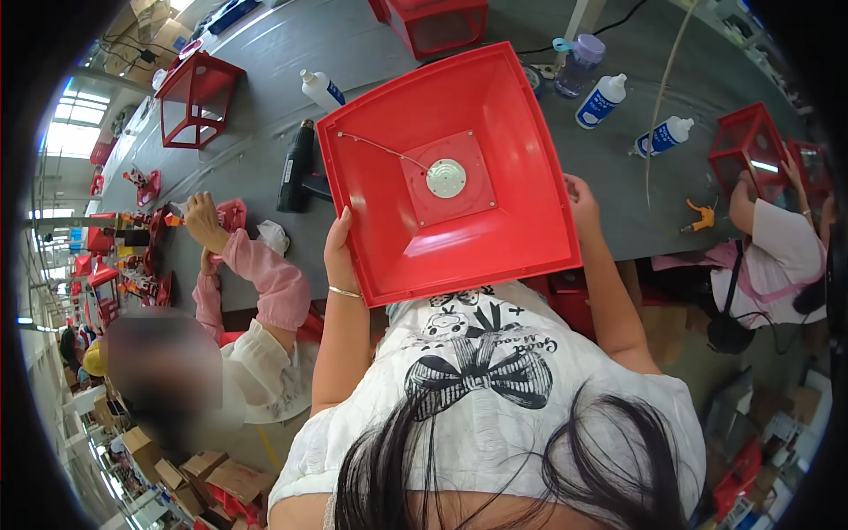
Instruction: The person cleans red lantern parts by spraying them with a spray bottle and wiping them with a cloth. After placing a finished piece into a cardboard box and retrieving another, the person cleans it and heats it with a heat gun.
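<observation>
holding a red flared shell [455, 216] by opposite sides in left hand [338, 252] and right hand [583, 205], over table [274, 79] edge; seemingly inspecting or positioning; next, likely needing steady two-handed support

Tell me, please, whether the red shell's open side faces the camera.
It does: the red shell shows its hollow inside, with the round plate and wire in plain view.

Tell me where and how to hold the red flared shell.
Probably best by two opposite outer edges of the red shell, left hand from the left, right hand from the right. It is wide, with its open face toward the wearer; the thin wire and round disc inside argue against gripping the middle.
</observation>
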The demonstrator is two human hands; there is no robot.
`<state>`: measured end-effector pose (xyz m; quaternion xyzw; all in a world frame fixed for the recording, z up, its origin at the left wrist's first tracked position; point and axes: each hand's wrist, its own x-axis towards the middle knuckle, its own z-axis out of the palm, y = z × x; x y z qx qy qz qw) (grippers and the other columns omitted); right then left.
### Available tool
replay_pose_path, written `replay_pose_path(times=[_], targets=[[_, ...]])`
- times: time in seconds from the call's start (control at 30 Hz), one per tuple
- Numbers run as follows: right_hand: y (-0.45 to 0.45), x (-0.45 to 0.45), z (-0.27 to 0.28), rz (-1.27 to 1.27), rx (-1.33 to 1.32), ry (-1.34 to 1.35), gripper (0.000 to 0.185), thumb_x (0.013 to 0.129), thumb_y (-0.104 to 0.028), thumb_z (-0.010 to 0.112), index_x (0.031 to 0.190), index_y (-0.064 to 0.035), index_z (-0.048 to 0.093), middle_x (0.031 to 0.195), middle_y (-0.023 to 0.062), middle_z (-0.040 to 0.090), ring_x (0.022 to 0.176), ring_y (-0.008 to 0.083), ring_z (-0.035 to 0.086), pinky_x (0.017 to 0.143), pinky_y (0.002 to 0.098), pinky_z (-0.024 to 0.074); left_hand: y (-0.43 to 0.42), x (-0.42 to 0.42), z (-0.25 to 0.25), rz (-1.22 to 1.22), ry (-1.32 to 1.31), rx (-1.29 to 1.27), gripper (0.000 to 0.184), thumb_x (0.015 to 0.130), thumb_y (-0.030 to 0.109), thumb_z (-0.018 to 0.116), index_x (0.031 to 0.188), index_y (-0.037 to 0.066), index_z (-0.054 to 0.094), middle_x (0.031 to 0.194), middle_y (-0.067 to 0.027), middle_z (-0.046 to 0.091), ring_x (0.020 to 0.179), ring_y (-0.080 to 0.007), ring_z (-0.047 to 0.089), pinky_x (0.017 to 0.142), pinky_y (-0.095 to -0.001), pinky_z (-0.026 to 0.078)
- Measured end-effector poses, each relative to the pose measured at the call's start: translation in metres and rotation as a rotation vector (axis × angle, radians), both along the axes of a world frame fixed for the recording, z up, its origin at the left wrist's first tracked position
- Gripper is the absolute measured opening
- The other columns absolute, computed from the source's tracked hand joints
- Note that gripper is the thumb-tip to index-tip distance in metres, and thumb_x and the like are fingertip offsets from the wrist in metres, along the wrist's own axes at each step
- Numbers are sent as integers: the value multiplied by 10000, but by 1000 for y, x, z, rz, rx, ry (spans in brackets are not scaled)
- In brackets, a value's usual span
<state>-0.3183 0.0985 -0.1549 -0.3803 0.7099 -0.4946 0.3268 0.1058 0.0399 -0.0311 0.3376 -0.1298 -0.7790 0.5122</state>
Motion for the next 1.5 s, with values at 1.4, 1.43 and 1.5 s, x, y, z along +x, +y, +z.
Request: replay_pose_path(times=[1.4, 1.43, 1.5], targets=[[38, 106, 227, 356, -186, -708, 808, 941, -642, 516, 1342, 60, 501, 1193, 115, 645, 997, 168, 655, 799, 298, 556, 34, 24, 44, -31, 293, 99, 265, 981, 162, 540, 1188, 6, 597, 1113, -150, 694, 948, -241, 706, 821, -378, 588], [39, 105, 227, 358, -186, -705, 806, 942, -640, 519, 1341, 60, 501, 1193, 115, 645, 998, 167, 655, 800, 297, 556, 34, 23, 44, -33, 288, 86, 264, 981, 163, 540, 1186, 6, 597, 1112, -150, 693, 946, -240, 705, 818, -376, 588], [41, 103, 227, 358, -188, -699, 802, 942, -635, 525, 1341, 61, 501, 1195, 115, 645, 1000, 167, 655, 802, 296, 555, 34, 22, 42, -22, 260, 106, 262, 981, 165, 540, 1184, 9, 595, 1106, -147, 693, 941, -237, 704, 816, -375, 588]])
